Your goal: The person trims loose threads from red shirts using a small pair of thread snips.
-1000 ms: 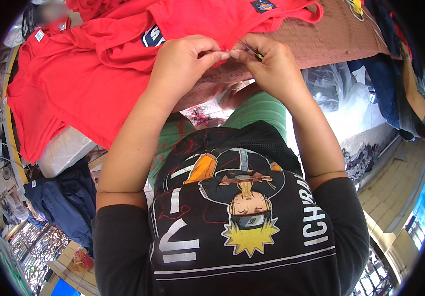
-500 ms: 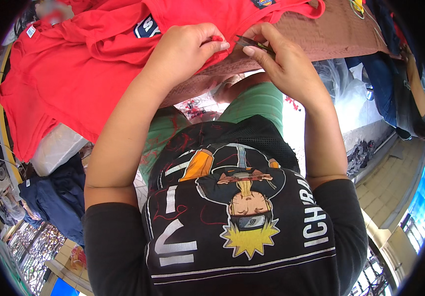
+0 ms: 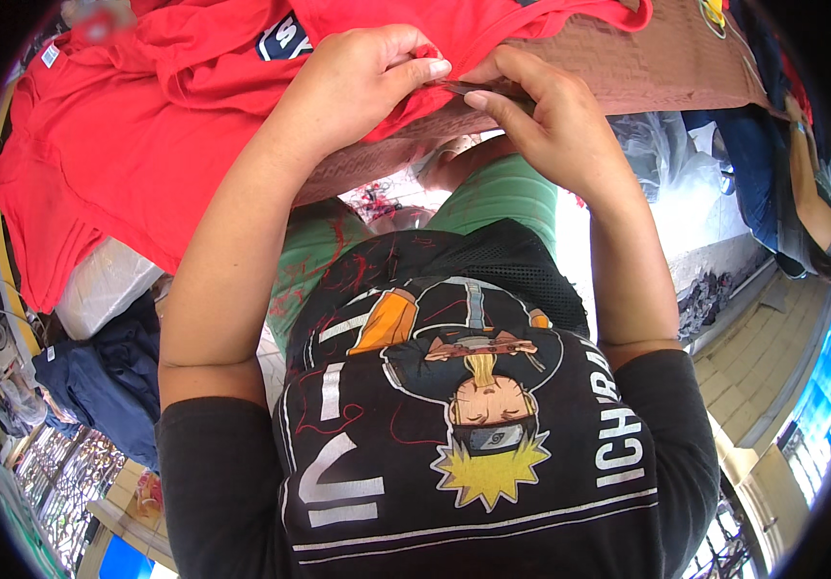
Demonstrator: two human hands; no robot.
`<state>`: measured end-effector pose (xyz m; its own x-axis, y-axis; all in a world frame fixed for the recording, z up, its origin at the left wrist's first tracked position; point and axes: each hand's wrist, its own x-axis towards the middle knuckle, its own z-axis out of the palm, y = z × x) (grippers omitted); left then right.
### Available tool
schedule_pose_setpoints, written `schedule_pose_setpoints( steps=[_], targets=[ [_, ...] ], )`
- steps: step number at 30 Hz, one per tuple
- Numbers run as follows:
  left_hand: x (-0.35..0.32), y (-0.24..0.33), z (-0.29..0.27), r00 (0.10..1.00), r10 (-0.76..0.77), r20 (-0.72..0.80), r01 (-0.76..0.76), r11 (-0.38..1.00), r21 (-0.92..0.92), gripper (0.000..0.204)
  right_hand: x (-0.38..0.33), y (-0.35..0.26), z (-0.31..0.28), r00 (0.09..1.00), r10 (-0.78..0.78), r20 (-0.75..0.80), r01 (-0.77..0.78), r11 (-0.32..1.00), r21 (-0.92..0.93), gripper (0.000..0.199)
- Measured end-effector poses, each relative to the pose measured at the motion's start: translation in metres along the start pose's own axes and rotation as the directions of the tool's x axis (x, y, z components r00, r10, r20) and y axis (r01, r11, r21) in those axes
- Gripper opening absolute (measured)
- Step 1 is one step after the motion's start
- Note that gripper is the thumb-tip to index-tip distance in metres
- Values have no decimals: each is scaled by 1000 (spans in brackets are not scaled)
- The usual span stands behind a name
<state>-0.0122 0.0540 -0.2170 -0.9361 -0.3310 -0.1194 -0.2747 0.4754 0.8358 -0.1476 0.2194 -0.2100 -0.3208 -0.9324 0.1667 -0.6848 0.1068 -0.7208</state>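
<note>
A red garment [image 3: 126, 145] with a navy-and-white patch is spread over the brown-covered table [image 3: 618, 72] and hangs off its near edge. My left hand [image 3: 362, 87] pinches a small fold of the red cloth between thumb and fingertips. In my right hand [image 3: 560, 121] are small dark thread snips [image 3: 461, 88], gripped between thumb and fingers. Their blades point left and reach the red edge just beside my left thumb. Whether they touch the cloth or a thread is too fine to tell. Part of the snips is hidden by my right hand.
Navy cloth [image 3: 102, 391] lies in a heap at the left, below a plastic-wrapped bundle [image 3: 107, 289]. Clear plastic bags [image 3: 662, 164] are under the table's right side. Another person's arm [image 3: 811, 198] shows at the far right. Red thread scraps lie on my lap and the floor.
The snips have moved left, their tips now at the cloth by my left thumb. My left hand has shifted slightly up with the pinched fold.
</note>
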Motion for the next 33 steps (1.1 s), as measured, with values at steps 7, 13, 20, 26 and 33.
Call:
schedule_pose_setpoints(
  steps=[7,13,20,26,33],
  targets=[
    [0,0,1,1000,-7,-2,7,1000,16,21,2,1,-1,999,30,14,-30,1000,-7,18],
    [0,1,2,999,22,-23,-21,999,34,21,6,-2,4,1000,13,26,-12,1000,-24,18],
    [-23,35,-34,836,546,50,-545,817,190,22,2,-16,-9,999,-39,-19,37,996,-76,19],
    [-73,73,-72,858,483,177,-455,873,-177,25,-4,-9,-17,997,-44,-56,42,998,-43,19],
    [-29,34,-14,902,401,-159,-366,907,206,18,-2,-20,-11,999,-43,-20,41,994,-102,18]
  ],
)
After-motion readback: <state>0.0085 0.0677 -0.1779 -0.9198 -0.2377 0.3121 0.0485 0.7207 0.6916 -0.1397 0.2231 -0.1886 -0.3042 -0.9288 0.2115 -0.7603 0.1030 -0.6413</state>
